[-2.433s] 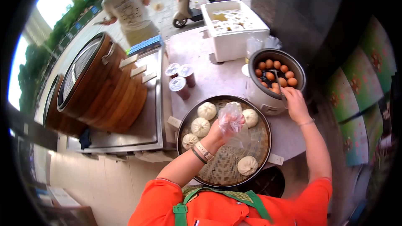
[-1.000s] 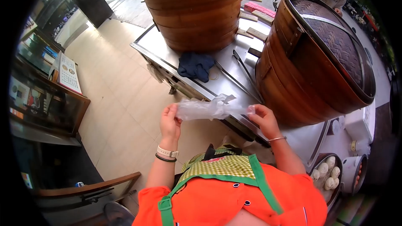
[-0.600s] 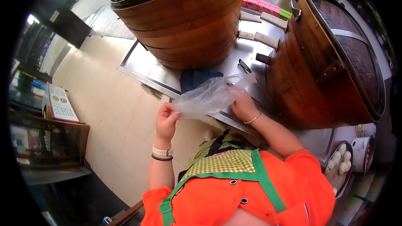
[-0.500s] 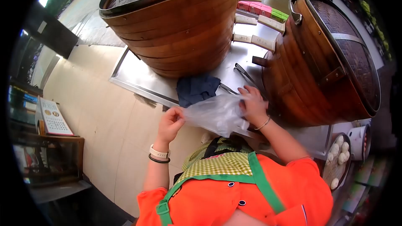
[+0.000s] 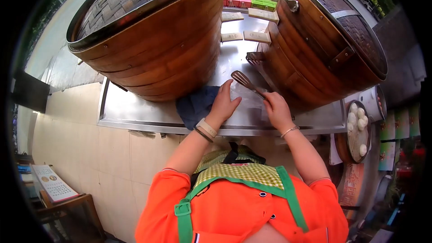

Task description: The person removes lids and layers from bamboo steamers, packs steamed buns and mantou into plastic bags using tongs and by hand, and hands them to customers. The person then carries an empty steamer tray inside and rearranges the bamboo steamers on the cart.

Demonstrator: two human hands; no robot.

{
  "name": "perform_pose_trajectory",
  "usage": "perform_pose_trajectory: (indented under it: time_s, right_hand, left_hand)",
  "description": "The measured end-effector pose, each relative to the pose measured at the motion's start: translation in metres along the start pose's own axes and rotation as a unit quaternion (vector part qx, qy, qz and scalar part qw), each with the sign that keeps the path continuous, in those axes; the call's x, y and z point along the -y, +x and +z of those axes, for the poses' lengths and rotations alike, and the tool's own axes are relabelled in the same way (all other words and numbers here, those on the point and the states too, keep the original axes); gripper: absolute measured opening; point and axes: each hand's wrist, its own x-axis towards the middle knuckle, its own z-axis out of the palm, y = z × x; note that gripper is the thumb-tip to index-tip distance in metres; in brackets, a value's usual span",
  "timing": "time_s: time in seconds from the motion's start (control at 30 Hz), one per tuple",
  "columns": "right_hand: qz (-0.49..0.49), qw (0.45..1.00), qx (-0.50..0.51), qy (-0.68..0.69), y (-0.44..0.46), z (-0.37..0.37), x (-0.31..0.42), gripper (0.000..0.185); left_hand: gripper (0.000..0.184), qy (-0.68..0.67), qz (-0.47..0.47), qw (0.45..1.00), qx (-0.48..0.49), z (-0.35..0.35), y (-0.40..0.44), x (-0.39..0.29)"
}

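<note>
My right hand point(image 5: 277, 111) grips the handle end of brown, slotted-headed tongs point(image 5: 243, 79) over the metal table. A similar slotted piece point(image 5: 255, 59) lies just beyond; I cannot tell whether it belongs to the same tongs. My left hand point(image 5: 222, 105) is open, thumb and fingers apart, beside a dark blue cloth point(image 5: 194, 105). Between my hands is a clear plastic bag point(image 5: 252, 108), blurred and hard to tell from the shiny tabletop. Its contact with either hand is unclear.
Large lidded wooden steamers stand left point(image 5: 157, 54) and right point(image 5: 310, 54) on the metal table point(image 5: 148, 117). Wooden-looking blocks point(image 5: 263, 15) and pink and green boxes point(image 5: 263, 3) sit between them. Pale buns point(image 5: 361, 123) rest on a round board at right. A calendar point(image 5: 54, 184) stands lower left.
The bag was stretched between both hands in front of me; now it is low at the table. My right hand has taken hold of the tongs. My left hand has moved forward and opened.
</note>
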Motion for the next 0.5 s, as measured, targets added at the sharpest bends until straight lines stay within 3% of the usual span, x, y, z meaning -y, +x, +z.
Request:
perform_pose_trajectory:
  time_s: [0.03,0.1,0.13,0.2,0.27,0.33,0.4,0.43,0.5]
  right_hand:
    - [0.001,1.000,-0.007,-0.020,-0.003,0.014,-0.008,0.021]
    - [0.008,0.999,-0.006,-0.048,-0.013,0.039,-0.030,0.024]
    - [0.012,0.997,-0.014,-0.078,-0.014,0.049,-0.037,0.027]
    - [0.033,0.995,0.001,-0.089,-0.020,0.055,-0.036,0.032]
    - [0.005,0.983,-0.108,-0.151,-0.012,0.044,-0.007,0.034]
    - [-0.039,0.985,-0.085,-0.145,-0.006,0.039,0.021,0.033]
    - [-0.120,0.991,0.055,-0.034,-0.003,0.052,0.037,0.024]
    - [-0.121,0.990,0.057,-0.035,0.000,0.063,0.039,0.024]
    - [-0.098,0.983,0.130,-0.090,0.004,0.089,0.032,0.013]
  left_hand:
    - [0.045,-0.004,-0.007,1.000,0.000,-0.006,-0.006,-0.004]
    - [0.060,0.228,0.070,0.970,0.038,-0.039,-0.019,-0.005]
    - [0.060,0.233,0.069,0.969,0.038,-0.054,-0.027,-0.003]
    - [0.056,0.428,0.001,0.903,0.029,-0.077,-0.051,0.002]
    - [0.052,0.391,0.001,0.919,0.055,-0.090,-0.055,0.009]
    - [0.047,0.350,-0.003,0.933,0.079,-0.095,-0.056,0.017]
    - [0.042,0.320,-0.044,0.946,0.036,-0.095,-0.048,0.028]
    - [0.038,0.299,-0.018,0.954,-0.019,-0.095,-0.048,0.028]
    - [0.036,0.281,-0.022,0.959,-0.023,-0.100,-0.052,0.027]
